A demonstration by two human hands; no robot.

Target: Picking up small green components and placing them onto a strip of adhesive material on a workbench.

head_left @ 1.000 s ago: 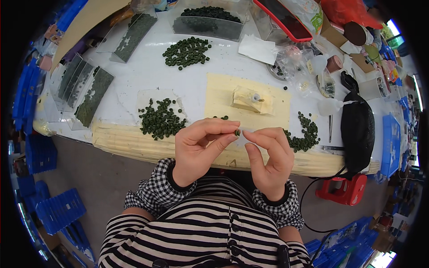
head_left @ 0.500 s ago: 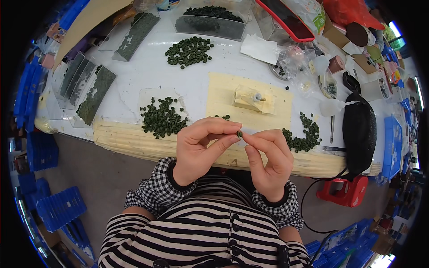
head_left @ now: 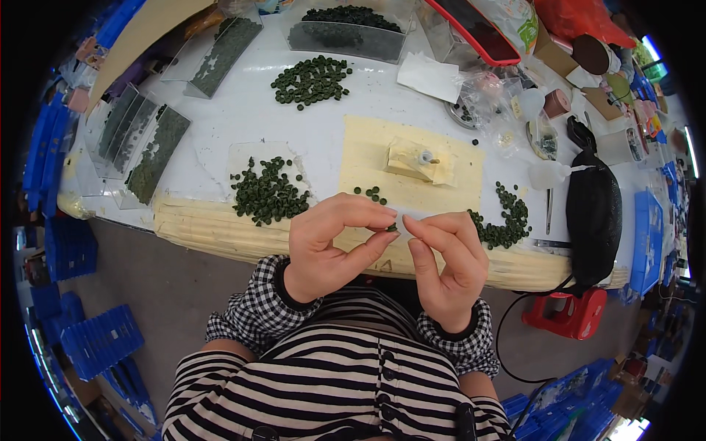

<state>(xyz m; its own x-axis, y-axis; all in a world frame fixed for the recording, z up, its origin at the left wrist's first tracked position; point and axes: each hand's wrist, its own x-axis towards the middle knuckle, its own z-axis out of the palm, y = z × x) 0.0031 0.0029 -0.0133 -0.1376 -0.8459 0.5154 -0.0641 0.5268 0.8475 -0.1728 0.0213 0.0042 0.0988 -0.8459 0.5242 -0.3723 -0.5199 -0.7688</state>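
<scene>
Green disc [head_left: 392,228], pinched between thumb and fingertip of the left hand [head_left: 327,242], right there above the near edge of the table [head_left: 316,132]! The right hand [head_left: 452,257] faces it, thumb and forefinger parted, nothing seen between them, forefinger tip just beside the disc. Beyond the fingers, a few loose discs [head_left: 375,198]; to the left, a big heap [head_left: 268,195]; to the right, another pile [head_left: 507,220]. And farther back, a block [head_left: 407,165] on a yellow sheet [head_left: 360,147].
</scene>
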